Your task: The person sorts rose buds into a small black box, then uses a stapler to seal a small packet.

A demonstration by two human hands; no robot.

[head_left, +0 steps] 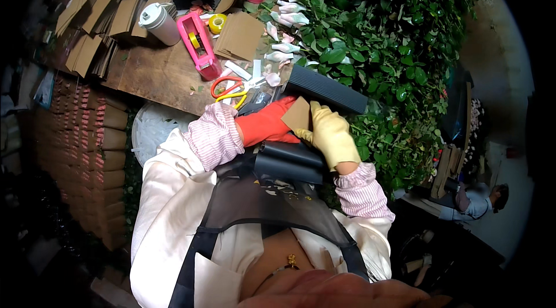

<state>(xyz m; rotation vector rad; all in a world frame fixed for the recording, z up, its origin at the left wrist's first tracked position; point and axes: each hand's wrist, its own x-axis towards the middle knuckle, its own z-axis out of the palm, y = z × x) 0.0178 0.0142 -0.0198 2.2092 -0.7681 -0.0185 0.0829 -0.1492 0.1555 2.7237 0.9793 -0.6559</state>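
Note:
A piece of brown cardboard point(297, 116) is tilted between my two hands over the near edge of the workbench. My left hand point(267, 123), in a red glove, is closed on it from the left, its fingers partly behind the cardboard. On the right edge my right hand point(330, 133), in a pale yellow glove, grips it with the thumb low on the near side. Just beyond the hands lies a black ridged slab point(327, 89). A smooth black rounded piece point(289, 160) sits below them, against my dark apron point(255, 201).
Left of my hands are scissors point(236, 89) with red and yellow handles, a pink tape dispenser point(200, 47), a cardboard stack point(238, 36) and a white lidded cup point(159, 23). Leafy stems with wrapped flower heads point(286, 18) fill the right. Another person point(478, 201) is far right.

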